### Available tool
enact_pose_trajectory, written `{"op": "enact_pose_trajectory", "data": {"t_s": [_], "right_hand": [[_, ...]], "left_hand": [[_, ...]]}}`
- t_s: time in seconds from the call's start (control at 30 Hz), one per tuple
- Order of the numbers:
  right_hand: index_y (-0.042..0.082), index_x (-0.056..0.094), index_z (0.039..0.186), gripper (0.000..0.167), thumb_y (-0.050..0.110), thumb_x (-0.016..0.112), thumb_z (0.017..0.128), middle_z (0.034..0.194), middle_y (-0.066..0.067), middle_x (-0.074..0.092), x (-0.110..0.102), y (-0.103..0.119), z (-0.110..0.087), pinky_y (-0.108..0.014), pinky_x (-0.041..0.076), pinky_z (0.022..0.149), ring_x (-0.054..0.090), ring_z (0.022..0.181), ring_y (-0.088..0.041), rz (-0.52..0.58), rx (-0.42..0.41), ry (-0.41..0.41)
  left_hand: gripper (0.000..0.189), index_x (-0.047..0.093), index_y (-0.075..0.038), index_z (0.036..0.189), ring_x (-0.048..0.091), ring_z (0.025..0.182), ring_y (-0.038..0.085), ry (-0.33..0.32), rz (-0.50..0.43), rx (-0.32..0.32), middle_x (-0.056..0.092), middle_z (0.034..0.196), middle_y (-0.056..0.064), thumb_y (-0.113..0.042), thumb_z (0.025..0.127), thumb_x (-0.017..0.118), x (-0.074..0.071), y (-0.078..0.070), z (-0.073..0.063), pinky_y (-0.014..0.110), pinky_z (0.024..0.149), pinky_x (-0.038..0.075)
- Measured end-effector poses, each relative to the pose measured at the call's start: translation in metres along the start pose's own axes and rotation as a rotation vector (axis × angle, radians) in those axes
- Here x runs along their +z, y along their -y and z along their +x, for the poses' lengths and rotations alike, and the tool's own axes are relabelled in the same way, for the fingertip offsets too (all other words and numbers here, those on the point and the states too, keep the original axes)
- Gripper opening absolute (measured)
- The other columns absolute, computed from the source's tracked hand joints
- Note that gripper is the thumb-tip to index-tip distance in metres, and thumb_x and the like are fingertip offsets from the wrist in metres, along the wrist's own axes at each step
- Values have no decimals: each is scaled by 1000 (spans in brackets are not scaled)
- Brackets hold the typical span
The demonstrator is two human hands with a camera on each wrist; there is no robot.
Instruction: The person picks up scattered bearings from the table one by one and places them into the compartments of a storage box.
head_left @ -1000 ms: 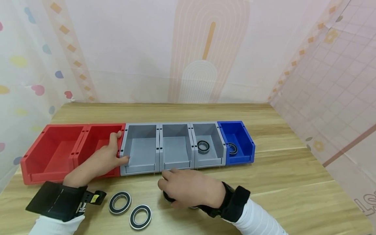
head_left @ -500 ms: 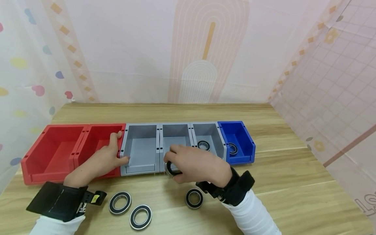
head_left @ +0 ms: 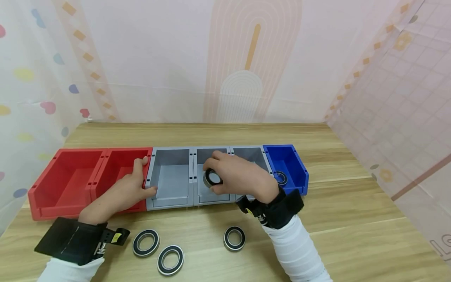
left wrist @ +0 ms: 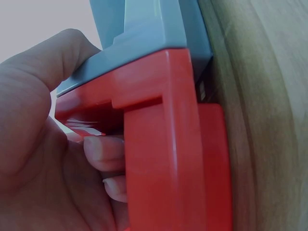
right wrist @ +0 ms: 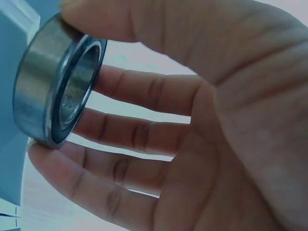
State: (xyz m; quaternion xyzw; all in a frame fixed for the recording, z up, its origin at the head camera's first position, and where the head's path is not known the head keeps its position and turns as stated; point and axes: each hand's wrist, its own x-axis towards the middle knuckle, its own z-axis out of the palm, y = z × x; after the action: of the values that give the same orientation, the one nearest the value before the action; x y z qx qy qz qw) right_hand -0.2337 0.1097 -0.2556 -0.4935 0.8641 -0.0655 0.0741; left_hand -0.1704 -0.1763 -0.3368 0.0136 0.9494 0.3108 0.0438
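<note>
My right hand (head_left: 243, 175) pinches a ball bearing (right wrist: 57, 86) by its rim, thumb on one side and fingertips on the other. The bearing is a steel ring with a black seal, held tilted over the middle grey bin (head_left: 213, 199). My left hand (head_left: 128, 188) grips the side walls where the right-hand red bin (left wrist: 159, 159) meets the left grey bin (left wrist: 144, 29). Its thumb lies on the grey side and its fingers curl inside the red one. Three more bearings lie flat on the table: one (head_left: 146, 243), another (head_left: 170, 260) and a third (head_left: 234, 239).
The bins stand side by side in one row. Another red bin (head_left: 70, 184) ends it at the left. The right grey bin (head_left: 246, 153) is partly hidden by my right hand. A blue bin (head_left: 287, 164) at the right end holds a bearing (head_left: 281, 178).
My right hand has lifted a bearing off the table and carried it forward over the middle grey bin, uncovering another bearing on the table. My left hand stays on the bin walls.
</note>
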Motion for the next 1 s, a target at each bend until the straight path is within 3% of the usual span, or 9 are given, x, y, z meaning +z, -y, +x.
{"op": "enact_pose_trajectory", "data": {"t_s": [0.23, 0.67, 1.0], "right_hand": [[11, 59, 127, 47, 28, 72, 85, 111, -2, 52, -3, -6, 12, -21, 46, 74, 53, 85, -12, 47, 62, -27], [9, 60, 126, 46, 25, 73, 85, 114, -5, 54, 20, -18, 36, -24, 47, 79, 53, 92, -13, -12, 97, -13], [10, 59, 129, 47, 23, 73, 85, 114, -5, 56, 39, -21, 47, -24, 47, 75, 55, 91, -13, -102, 116, 43]], "left_hand": [[88, 10, 5, 137, 45, 43, 17, -6, 12, 4, 46, 56, 4, -19, 81, 73, -2, 1, -1, 28, 46, 41], [88, 10, 5, 137, 46, 44, 18, 10, 6, -9, 47, 57, 5, -20, 81, 73, -2, 0, 0, 29, 47, 42], [88, 10, 5, 137, 47, 45, 18, 11, 2, -3, 48, 58, 5, -19, 80, 73, -1, -2, 0, 30, 47, 43]]}}
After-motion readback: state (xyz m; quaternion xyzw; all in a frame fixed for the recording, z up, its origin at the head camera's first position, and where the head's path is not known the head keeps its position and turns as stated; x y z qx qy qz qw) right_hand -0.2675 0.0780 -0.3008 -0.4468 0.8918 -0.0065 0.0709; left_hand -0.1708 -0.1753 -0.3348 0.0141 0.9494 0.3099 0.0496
